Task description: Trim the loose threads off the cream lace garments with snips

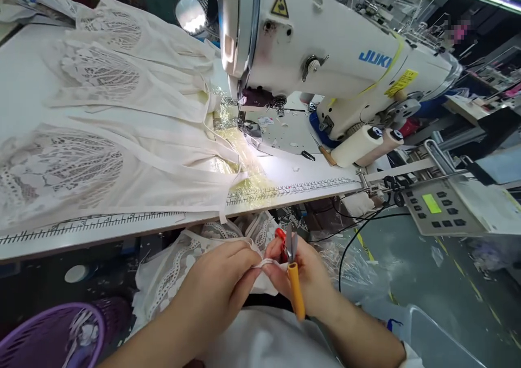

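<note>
My left hand is closed, pinching a narrow edge of a white lace garment between thumb and fingers. Close beside it, my right hand grips a small pair of scissors with an orange handle and a red one, blades pointing up. The thumb and fingertips of that same hand also pinch the white edge, close to the left fingertips. The garment hangs over my lap, below the front edge of the table; part of it is hidden behind my hands.
A white sewing machine stands on the table. Several white lace garments lie to its left. Thread cones are at its right, near a control panel. A purple basket stands at lower left, a clear bin at lower right.
</note>
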### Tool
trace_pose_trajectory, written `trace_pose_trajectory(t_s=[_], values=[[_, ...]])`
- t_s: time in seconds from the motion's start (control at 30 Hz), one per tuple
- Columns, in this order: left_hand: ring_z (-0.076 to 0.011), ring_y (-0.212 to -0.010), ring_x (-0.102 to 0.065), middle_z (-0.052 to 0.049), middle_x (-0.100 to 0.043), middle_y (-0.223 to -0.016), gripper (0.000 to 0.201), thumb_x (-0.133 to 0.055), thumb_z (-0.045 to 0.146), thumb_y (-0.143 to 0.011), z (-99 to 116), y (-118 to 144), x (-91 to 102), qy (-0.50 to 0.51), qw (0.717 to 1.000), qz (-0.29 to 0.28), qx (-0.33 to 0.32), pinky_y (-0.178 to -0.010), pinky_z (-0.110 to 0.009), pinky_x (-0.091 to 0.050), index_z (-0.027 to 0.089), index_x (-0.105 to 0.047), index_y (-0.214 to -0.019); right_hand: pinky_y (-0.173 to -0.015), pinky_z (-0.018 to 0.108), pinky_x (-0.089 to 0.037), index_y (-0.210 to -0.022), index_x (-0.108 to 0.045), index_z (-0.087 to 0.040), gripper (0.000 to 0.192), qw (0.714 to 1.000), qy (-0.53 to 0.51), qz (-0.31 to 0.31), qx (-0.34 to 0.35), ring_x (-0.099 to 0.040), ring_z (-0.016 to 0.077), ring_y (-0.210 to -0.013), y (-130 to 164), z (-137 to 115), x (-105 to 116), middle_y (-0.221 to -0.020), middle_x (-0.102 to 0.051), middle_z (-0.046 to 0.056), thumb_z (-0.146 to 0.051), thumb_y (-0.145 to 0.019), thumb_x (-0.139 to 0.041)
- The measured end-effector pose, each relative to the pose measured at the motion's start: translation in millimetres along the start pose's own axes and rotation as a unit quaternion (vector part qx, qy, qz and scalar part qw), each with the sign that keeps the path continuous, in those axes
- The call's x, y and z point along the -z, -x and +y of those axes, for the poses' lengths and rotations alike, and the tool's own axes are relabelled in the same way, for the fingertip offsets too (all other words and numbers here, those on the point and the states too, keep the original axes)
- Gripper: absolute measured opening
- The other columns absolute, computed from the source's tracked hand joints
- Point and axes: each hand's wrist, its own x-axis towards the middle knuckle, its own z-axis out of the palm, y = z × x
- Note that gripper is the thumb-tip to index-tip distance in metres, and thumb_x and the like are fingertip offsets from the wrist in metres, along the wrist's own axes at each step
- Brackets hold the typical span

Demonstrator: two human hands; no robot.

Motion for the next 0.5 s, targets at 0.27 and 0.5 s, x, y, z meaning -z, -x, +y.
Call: trace_pose_trajectory(t_s=[0.27, 0.5], values=[[-0.0137, -0.062, -0.049, 0.0, -0.054, -0.064, 0.017, -0.056, 0.03, -0.077, -8.3, -6.1, 0.9, 0.332, 0.928, -0.055, 0.158, -0.059, -0.025, -0.04, 0.017, -0.061, -0.068, -0.063, 0.033, -0.045, -0.08, -0.05, -0.023, 0.016, 1.0, -0.02, -0.01, -0.012, -0.052, 0.0176, -0.067, -0.7, 6.1, 4.9, -0.074, -0.056, 0.0, -0.029, -0.075, -0.064], [-0.0193, -0.073, -0.059, -0.005, -0.064, -0.072, 0.016, -0.063, 0.033, -0.074, -12.2, -9.1, -4.6, 0.36, 0.916, -0.016, 0.178, -0.068, -0.027, -0.047, 0.019, -0.068, -0.071, -0.062, 0.033, -0.046, -0.071, -0.04, -0.022, 0.021, 1.0, 0.001, 0.01, -0.017, -0.052, 0.0177, -0.068, -6.9, 3.7, 1.9, -0.073, -0.053, 0.001, -0.028, -0.073, -0.059]])
